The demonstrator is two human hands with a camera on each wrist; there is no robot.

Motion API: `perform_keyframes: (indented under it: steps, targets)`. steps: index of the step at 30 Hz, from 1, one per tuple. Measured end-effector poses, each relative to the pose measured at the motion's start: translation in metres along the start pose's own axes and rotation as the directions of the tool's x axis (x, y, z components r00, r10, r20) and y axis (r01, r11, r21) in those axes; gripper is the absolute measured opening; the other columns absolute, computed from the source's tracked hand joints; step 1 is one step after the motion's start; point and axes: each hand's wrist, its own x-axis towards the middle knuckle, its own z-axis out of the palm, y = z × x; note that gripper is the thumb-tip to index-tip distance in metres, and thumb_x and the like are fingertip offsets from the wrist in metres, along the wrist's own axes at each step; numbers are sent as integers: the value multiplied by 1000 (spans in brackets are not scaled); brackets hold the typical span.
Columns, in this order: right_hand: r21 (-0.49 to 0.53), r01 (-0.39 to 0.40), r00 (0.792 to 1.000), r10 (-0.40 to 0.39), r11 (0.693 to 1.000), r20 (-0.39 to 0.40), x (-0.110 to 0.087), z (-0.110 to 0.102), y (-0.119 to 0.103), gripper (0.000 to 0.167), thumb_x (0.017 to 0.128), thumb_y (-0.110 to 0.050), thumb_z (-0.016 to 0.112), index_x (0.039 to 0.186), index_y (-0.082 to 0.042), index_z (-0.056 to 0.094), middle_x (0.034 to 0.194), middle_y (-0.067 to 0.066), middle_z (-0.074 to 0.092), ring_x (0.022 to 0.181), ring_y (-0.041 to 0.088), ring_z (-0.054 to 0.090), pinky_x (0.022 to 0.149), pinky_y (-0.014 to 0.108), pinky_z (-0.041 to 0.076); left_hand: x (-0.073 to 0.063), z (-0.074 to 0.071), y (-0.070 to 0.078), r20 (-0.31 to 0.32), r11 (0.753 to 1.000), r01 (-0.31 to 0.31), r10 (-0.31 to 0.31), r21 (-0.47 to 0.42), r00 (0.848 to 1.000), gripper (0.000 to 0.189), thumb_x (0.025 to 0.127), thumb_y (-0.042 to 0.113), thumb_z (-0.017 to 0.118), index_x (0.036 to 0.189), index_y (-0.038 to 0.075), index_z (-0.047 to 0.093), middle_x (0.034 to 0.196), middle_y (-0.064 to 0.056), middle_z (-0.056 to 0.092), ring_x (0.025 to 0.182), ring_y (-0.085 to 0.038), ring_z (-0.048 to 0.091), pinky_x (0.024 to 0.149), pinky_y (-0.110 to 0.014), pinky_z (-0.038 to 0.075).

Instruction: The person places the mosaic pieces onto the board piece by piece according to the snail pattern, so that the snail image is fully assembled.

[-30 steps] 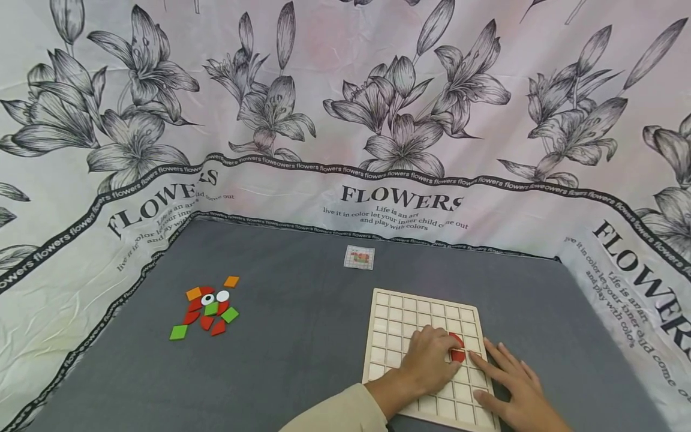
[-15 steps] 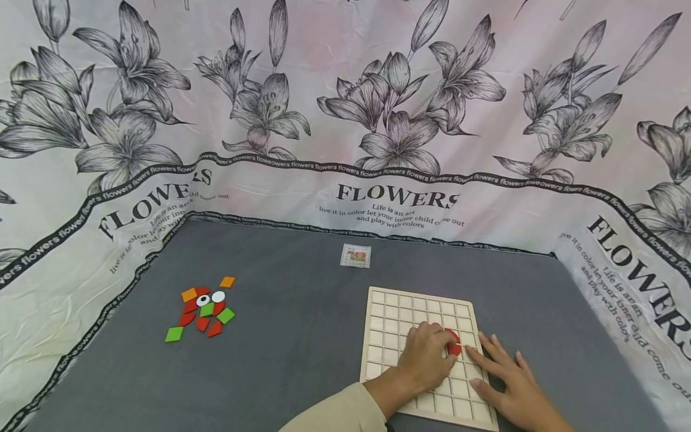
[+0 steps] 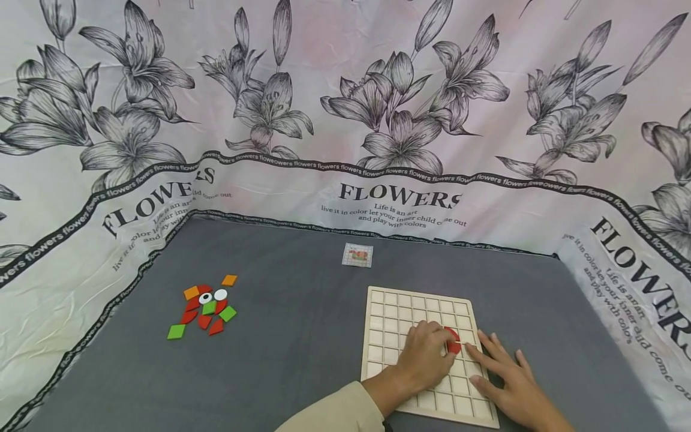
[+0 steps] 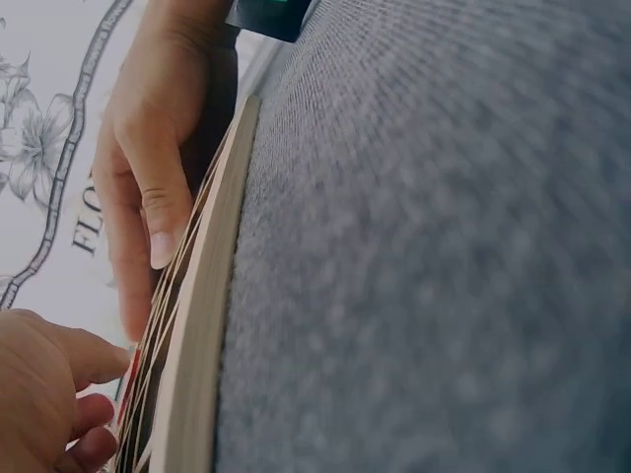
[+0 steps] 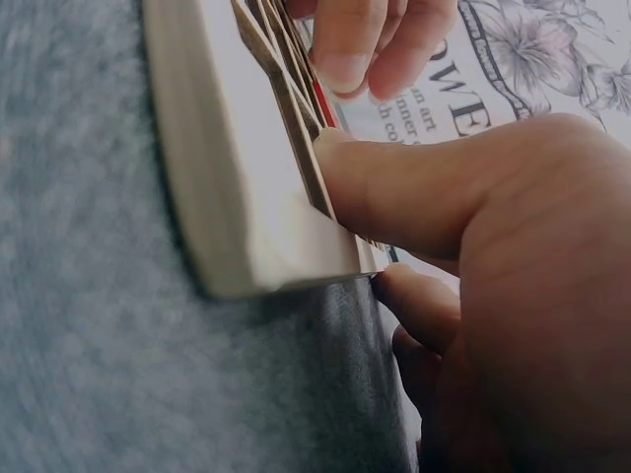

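Left hand (image 3: pixel 423 357): narrow grip, thumb and fingertips pinching 2 red pieces (image 3: pixel 455 348), which lay 2 o'clock of centre on the wooden board (image 3: pixel 390 324). The right hand (image 3: pixel 508 377) (fingers spread) touched its 3 o'clock side. Picture card (image 3: pixel 357 255) lay toward 11 o'clock; loose coloured pieces (image 3: pixel 209 307), 9 o'clock.

Bench (image 3: pixel 286 336) is grey, woven texture in both wrist views; clock below centred on its middle, head view. White fabric backdrop (image 3: pixel 281 191), creased, faint pink patches, wraps from 9 through 12 to 3. Large grey-black line-drawn lilies (image 3: pixel 402 144) across its upper part, 10 to 2. Two black bands of repeated "flowers": upper band (image 3: pixel 329 166), lower band (image 3: pixel 324 228) along bench's far edge. "FLOWERS" lettering (image 3: pixel 399 195) near 1, repeated near 10 and 3, small print (image 3: pixel 393 215) beneath.
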Motion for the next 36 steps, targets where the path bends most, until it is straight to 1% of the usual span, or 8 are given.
perform_keyframes:
  steps: [5, 10, 14, 18, 22, 29, 34, 36]
  targets:
    - [-1, 5, 1000, -5, 1000, 2, 5, 3, -1, 50, 91, -21, 67, 140, -15, 54, 155, 0, 26, 139, 5, 3, 103, 67, -8, -1, -11, -5, -16, 999, -22, 22, -42, 1000, 15, 80, 18, 78, 93, 14, 74, 90, 5, 65, 79, -3, 52, 69, -11, 36]
    - [19, -10, 1000, 10, 1000, 27, 5, 3, -1, 52, 93, -20, 64, 143, -15, 50, 156, -5, 21, 138, -1, 0, 101, 69, -7, -5, -28, -18, -47, 990, -41, 35, -132, 998, 20, 79, 11, 76, 99, 8, 73, 94, 3, 66, 87, -5, 56, 80, -13, 41]
    - [32, -15, 999, 13, 999, 44, 3, 3, 2, 52, 94, -20, 63, 144, -14, 48, 156, -9, 17, 136, -8, -3, 101, 69, -10, -11, -48, -36, -127, 981, -45, 21, -191, 992, 22, 77, 5, 76, 99, 4, 72, 97, 0, 67, 95, -10, 60, 88, -19, 43]
    - [34, -5, 999, 3, 999, 51, 1, 2, 4, 53, 94, -19, 63, 145, -13, 46, 156, -16, 14, 134, -13, -5, 101, 67, -13, -20, -73, -56, -243, 968, -60, -1, -245, 970, 24, 74, -1, 79, 97, 1, 71, 95, -5, 67, 90, -17, 61, 81, -25, 48]
    - [34, -4, 998, 2, 999, 58, 0, 3, 7, 54, 95, -18, 62, 146, -15, 44, 153, -24, 10, 132, -15, -6, 100, 67, -14, -32, -102, -75, -308, 960, -56, -32, -273, 951, 25, 74, -3, 78, 99, 0, 71, 97, -8, 67, 90, -22, 61, 79, -31, 50]
    - [50, -23, 997, 19, 998, 74, -1, 2, 10, 54, 95, -18, 61, 147, -15, 44, 148, -32, 6, 130, -17, -7, 98, 71, -13, -52, -142, -109, -431, 986, 2, -76, -169, 899, 27, 72, -3, 80, 97, 2, 72, 95, -7, 68, 91, -22, 62, 77, -37, 52]
    - [73, -52, 993, 44, 996, 108, -1, 0, 8, 54, 97, -19, 59, 148, -17, 42, 148, -33, 5, 128, -19, -7, 96, 73, -11, -66, -165, -128, -466, 995, 23, -68, -102, 882, 28, 73, -2, 80, 100, 3, 72, 97, -6, 67, 91, -21, 63, 76, -39, 53]
    - [81, -60, 992, 50, 995, 119, 1, 1, 7, 54, 97, -19, 59, 148, -17, 42, 147, -34, 5, 127, -20, -7, 96, 74, -10, -75, -175, -136, -489, 996, 39, -73, -78, 869, 31, 72, -3, 81, 100, 4, 72, 97, -6, 67, 91, -21, 62, 74, -39, 53]
